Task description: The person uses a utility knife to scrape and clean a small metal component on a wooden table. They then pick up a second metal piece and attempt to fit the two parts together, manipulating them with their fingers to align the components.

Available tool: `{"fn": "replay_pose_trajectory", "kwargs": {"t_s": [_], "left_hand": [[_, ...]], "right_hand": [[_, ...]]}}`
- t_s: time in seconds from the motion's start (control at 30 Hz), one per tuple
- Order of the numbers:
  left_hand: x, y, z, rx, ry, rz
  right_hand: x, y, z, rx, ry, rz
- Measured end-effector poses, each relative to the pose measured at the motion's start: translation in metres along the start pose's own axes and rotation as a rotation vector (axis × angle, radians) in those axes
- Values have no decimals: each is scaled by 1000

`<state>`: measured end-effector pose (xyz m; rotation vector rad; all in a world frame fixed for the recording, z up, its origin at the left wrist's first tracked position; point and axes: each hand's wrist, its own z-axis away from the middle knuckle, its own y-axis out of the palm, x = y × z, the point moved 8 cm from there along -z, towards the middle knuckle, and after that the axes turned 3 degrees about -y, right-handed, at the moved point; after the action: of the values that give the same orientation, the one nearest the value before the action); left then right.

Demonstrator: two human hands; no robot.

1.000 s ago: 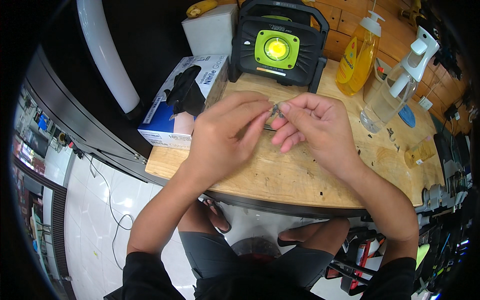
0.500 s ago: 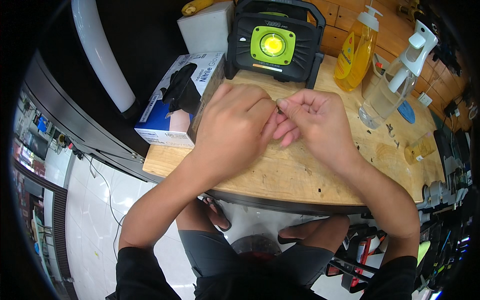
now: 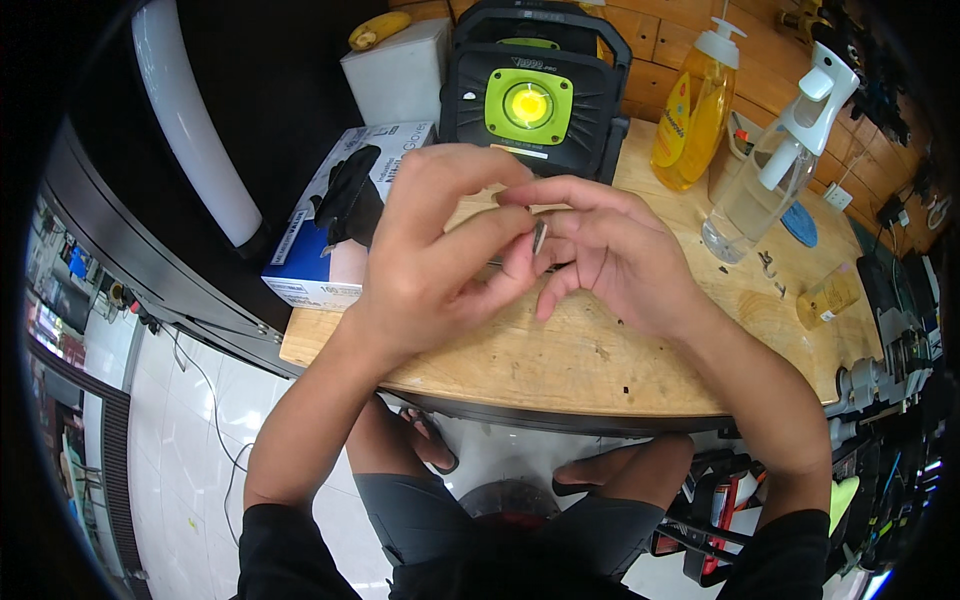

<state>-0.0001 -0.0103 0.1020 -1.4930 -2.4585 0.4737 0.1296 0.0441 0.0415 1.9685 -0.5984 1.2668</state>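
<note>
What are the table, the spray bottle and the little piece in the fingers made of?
Table: wood, smooth and perhaps varnished, with visible grain. Spray bottle: probably clear plastic, shiny and see-through. Little piece: maybe metal, since it looks greyish; too small to be sure.

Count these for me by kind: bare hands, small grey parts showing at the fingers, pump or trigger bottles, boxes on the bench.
Bare hands: 2 (left hand, right hand)
Small grey part: 1 visible
Bottles: 2 (amber pump bottle, clear spray bottle)
Boxes: 2 (glove box, white box)
Total: 7
</note>
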Motion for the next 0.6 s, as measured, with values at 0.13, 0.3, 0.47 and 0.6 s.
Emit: {"fn": "replay_pose_trajectory", "kwargs": {"t_s": [0.13,0.3,0.47,0.6], "left_hand": [[-7,-1,-1,13,82,1],[-8,-5,-1,-3,90,-22],[-6,-5,2,-9,90,-69],[-4,-5,7,15,148,-44]], "right_hand": [[-5,2,0,12,-55,114],[2,5,-1,-6,-191,125],[12,4,3,-124,-324,124],[10,2,4,-84,-182,22]]}}
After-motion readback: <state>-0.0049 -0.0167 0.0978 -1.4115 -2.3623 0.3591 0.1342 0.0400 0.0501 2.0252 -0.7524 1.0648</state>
